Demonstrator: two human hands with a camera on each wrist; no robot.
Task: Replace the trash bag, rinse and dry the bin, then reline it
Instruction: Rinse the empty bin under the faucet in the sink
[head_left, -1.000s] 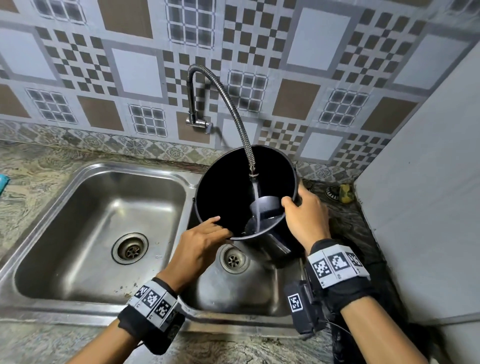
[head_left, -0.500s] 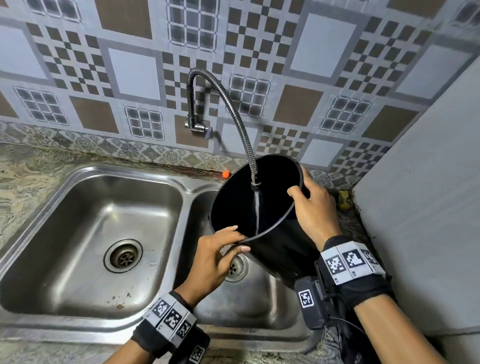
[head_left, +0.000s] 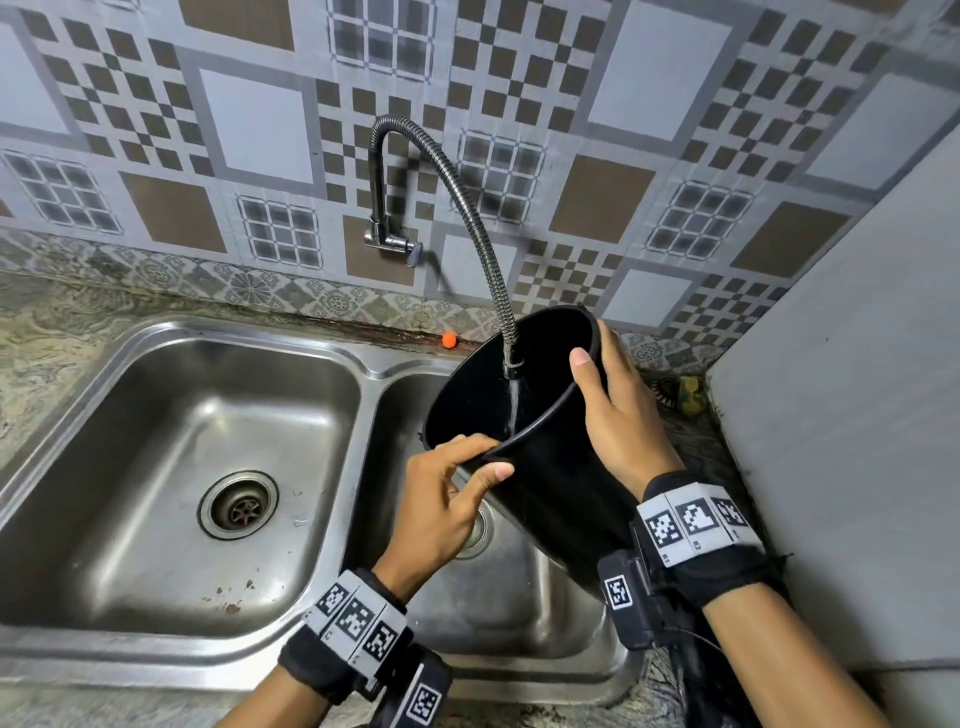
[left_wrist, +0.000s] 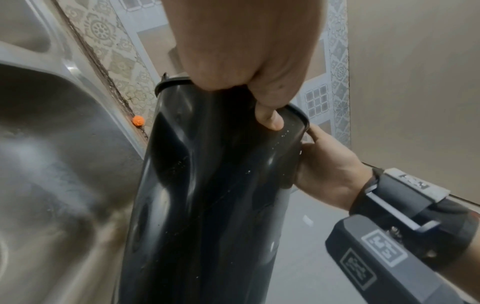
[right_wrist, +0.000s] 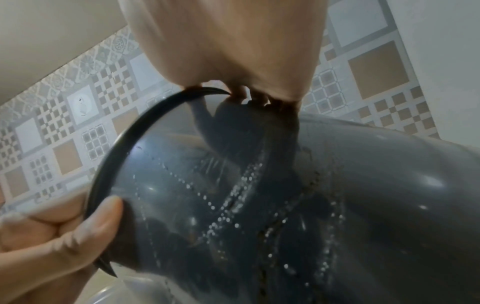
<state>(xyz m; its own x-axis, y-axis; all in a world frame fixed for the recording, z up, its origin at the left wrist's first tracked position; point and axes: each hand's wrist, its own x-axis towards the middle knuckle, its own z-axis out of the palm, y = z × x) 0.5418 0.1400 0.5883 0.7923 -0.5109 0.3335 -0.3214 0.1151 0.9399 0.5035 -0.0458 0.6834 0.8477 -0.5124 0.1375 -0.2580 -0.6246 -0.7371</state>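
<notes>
A black plastic bin (head_left: 550, 499) hangs tilted over the right sink basin (head_left: 498, 618), its mouth turned up and to the left. The flexible metal faucet hose (head_left: 467, 197) dips into the mouth and a thin stream of water (head_left: 513, 405) runs inside. My left hand (head_left: 441, 499) pinches the near rim, thumb outside and fingers over the edge. My right hand (head_left: 613, 410) grips the right rim, thumb inside the bin. The left wrist view shows the bin's glossy outer wall (left_wrist: 207, 195); in the right wrist view, droplets speckle the bin's wall (right_wrist: 259, 195).
The left basin (head_left: 208, 467) of the steel double sink has a drain (head_left: 238, 505) in its floor. A tiled wall stands behind. A white appliance side (head_left: 857, 415) rises close at the right. A small orange bit (head_left: 448, 340) lies on the sink's back ledge.
The bin has tipped further and shifted right and up, so its bottom is hidden now. My left hand changed from touching the rim to pinching it. Water keeps running.
</notes>
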